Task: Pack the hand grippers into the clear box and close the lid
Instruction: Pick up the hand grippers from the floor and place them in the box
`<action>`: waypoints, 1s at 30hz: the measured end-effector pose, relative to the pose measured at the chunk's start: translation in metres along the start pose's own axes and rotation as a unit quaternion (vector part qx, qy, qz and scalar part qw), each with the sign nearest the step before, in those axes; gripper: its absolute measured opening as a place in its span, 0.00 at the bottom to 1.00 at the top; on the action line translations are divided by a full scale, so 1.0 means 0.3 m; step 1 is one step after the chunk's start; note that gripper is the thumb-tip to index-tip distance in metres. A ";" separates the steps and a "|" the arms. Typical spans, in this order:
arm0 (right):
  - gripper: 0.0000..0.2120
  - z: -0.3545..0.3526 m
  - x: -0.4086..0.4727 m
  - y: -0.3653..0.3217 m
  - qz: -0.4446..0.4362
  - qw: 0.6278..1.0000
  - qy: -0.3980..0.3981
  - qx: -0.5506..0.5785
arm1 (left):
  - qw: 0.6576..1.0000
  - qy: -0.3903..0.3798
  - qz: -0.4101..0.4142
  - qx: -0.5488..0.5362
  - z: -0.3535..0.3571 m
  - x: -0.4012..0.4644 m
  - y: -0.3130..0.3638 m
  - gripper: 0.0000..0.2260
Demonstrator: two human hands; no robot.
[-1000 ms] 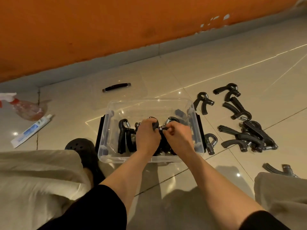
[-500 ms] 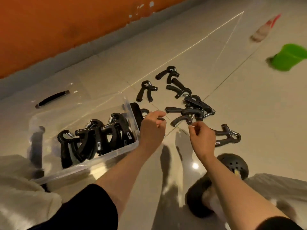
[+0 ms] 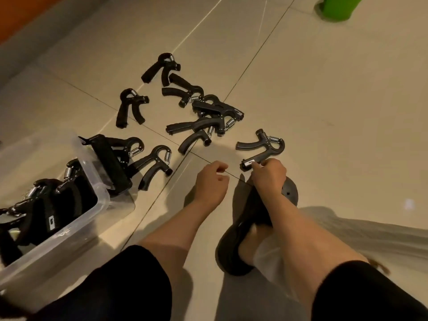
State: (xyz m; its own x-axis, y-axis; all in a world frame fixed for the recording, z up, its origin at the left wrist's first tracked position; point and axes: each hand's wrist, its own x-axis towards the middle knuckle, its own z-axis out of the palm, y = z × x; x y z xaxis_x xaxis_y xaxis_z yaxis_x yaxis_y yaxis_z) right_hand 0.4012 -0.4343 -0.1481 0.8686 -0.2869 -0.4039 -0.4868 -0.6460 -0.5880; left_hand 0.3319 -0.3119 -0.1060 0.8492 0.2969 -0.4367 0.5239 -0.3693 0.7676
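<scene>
On the floor tiles (image 3: 324,112), right hand (image 3: 268,173) pinches the labelled handle end of one gripper (image 3: 261,148). That gripper lies flat, handles pointing left, spring end to the right, long axis roughly left-right. Left hand (image 3: 212,179) hovers just beside it, fingers loosely curled, holding nothing.

Loose on the floor I count 2 single grippers upper left (image 3: 130,107) (image 3: 159,67), a tangled pile (image 3: 203,114) of about 4 in the middle (exact count unclear), and 2 (image 3: 154,165) beside the box's black latch (image 3: 111,163), one partly behind it.

Clear box (image 3: 97,191) sits at lower left, lid off, with several grippers packed in a row inside (image 3: 46,209); exact count cannot be told.

Green cup (image 3: 338,6) top right. Dark shoe (image 3: 245,228) under the right forearm.
</scene>
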 end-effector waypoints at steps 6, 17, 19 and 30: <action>0.13 0.033 0.108 -0.022 0.048 0.998 -0.030 -0.006 | 1.000 0.009 -0.015 -0.004 0.028 0.064 -0.004 0.14; 0.15 0.105 0.143 -0.115 0.139 0.986 -0.040 0.080 | 0.999 0.038 -0.029 -0.026 -0.090 0.157 0.021 0.13; 0.15 0.119 0.099 -0.166 0.068 0.992 -0.045 0.096 | 0.999 0.047 -0.014 -0.018 -0.118 0.167 0.040 0.14; 0.13 0.160 -0.230 -0.471 -0.280 0.948 -0.138 0.059 | 0.957 0.272 0.064 -0.075 -0.464 0.048 0.010 0.05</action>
State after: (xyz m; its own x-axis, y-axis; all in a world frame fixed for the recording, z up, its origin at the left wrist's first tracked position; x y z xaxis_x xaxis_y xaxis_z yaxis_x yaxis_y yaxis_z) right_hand 0.4057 -0.2894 -0.0708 0.9444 0.2854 -0.1634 0.0231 -0.5532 -0.8327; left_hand 0.3366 -0.1861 -0.0446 0.7239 0.6874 -0.0580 0.3684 -0.3141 0.8750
